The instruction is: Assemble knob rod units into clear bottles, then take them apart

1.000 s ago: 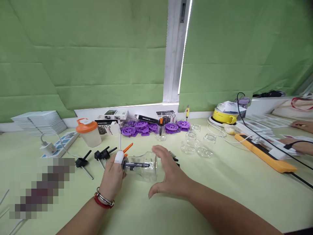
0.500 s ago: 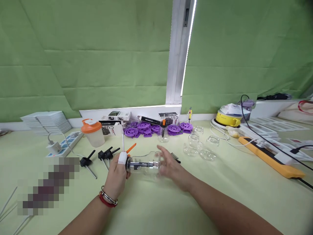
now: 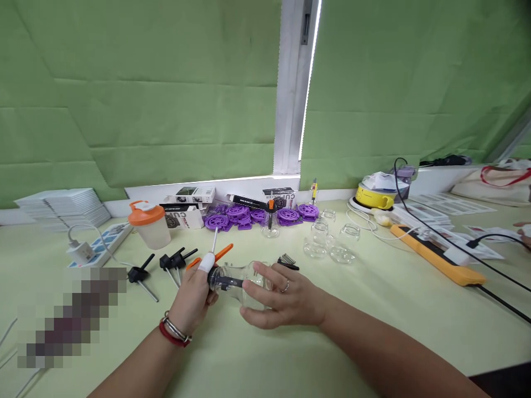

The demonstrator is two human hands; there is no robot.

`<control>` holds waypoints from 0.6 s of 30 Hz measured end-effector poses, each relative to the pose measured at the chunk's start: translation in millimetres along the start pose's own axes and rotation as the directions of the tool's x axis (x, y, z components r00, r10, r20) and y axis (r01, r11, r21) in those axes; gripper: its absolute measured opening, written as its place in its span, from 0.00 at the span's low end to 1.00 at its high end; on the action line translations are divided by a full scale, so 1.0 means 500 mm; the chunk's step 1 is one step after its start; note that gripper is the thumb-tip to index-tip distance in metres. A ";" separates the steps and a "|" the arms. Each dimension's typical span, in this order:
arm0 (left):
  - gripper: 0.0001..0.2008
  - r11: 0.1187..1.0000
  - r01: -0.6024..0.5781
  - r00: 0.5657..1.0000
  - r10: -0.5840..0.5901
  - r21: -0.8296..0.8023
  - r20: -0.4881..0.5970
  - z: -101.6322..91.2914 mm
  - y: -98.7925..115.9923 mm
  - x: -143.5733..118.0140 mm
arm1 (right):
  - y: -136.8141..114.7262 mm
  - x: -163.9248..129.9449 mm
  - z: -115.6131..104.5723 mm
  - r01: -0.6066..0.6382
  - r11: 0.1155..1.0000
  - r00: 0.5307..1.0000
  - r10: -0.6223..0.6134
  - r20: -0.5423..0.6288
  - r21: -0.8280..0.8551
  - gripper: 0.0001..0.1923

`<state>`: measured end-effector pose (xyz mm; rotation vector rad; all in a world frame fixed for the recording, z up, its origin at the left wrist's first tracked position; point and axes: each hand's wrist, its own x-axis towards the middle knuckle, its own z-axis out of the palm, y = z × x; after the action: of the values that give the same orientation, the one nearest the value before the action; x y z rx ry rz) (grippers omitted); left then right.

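A clear glass bottle point(image 3: 234, 272) lies on its side in the air between my hands, with a dark tube inside it. My left hand point(image 3: 194, 296), which has a white covering on its thumb, grips the dark neck end. From that end sticks an orange lever point(image 3: 224, 252), and a thin white rod point(image 3: 214, 241) points up past the thumb. Around the bottle's rounded body are the curved fingers of my right hand point(image 3: 286, 296), a ring on one of them. Just beyond that hand, a small spring point(image 3: 287, 259) and a black piece lie on the table.
Several black T-shaped parts point(image 3: 139, 273) lie at left, near an orange-lidded shaker point(image 3: 148, 224). Purple plastic pieces point(image 3: 238, 214) and boxes point(image 3: 182, 218) line the back. Glass bottles point(image 3: 342, 251) stand right of centre, before an orange power strip point(image 3: 435, 257) with cables.
My right hand has closed over the bottle's body, where before its open fingers were at the bottle's end. The camera view has shifted slightly right, and another person's hand shows at the right edge.
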<state>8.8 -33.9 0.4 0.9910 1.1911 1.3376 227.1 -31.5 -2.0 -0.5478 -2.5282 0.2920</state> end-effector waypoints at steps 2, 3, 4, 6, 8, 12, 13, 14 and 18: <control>0.16 0.999 -0.037 0.999 0.037 -0.006 -0.006 0.000 0.002 -0.001 | -0.006 0.000 0.002 -0.085 0.993 0.995 0.089 -0.049 0.077 0.19; 0.16 0.997 -0.078 0.997 0.078 0.000 -0.019 -0.001 0.002 -0.001 | -0.009 0.002 0.002 -0.155 0.977 0.980 0.171 -0.100 0.147 0.25; 0.16 0.991 -0.130 0.991 0.131 0.017 -0.037 -0.003 0.001 -0.001 | -0.012 0.004 0.002 -0.236 0.937 0.951 0.277 -0.135 0.257 0.33; 0.16 0.964 -0.240 0.967 0.248 0.111 -0.061 -0.008 -0.002 -0.002 | -0.016 0.010 0.001 -0.401 0.732 0.862 0.505 -0.042 0.551 0.41; 0.16 0.916 -0.315 0.939 0.338 0.247 -0.056 -0.011 -0.007 -0.003 | -0.017 0.017 0.000 -0.523 0.421 0.782 0.582 0.221 0.741 0.36; 0.15 0.892 -0.298 0.941 0.334 0.341 -0.050 -0.009 -0.013 -0.004 | -0.013 0.015 -0.002 -0.510 0.507 0.809 0.556 0.189 0.695 0.33; 0.15 0.906 -0.275 0.949 0.309 0.321 -0.059 -0.008 -0.013 -0.003 | -0.010 0.009 -0.004 -0.448 0.670 0.854 0.516 0.063 0.591 0.34; 0.16 0.925 -0.248 0.957 0.280 0.287 -0.075 -0.007 -0.012 -0.001 | -0.007 0.002 -0.006 -0.360 0.824 0.904 0.424 -0.057 0.438 0.34; 0.15 0.989 -0.115 0.974 0.132 0.097 -0.187 -0.017 -0.008 0.018 | 0.012 -0.047 -0.025 0.012 0.987 0.969 -0.052 -0.243 -0.162 0.27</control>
<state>0.2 -26.2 -5.5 1.0287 1.3601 1.5190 254.3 -35.1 -4.0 -0.5660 -2.3273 0.0064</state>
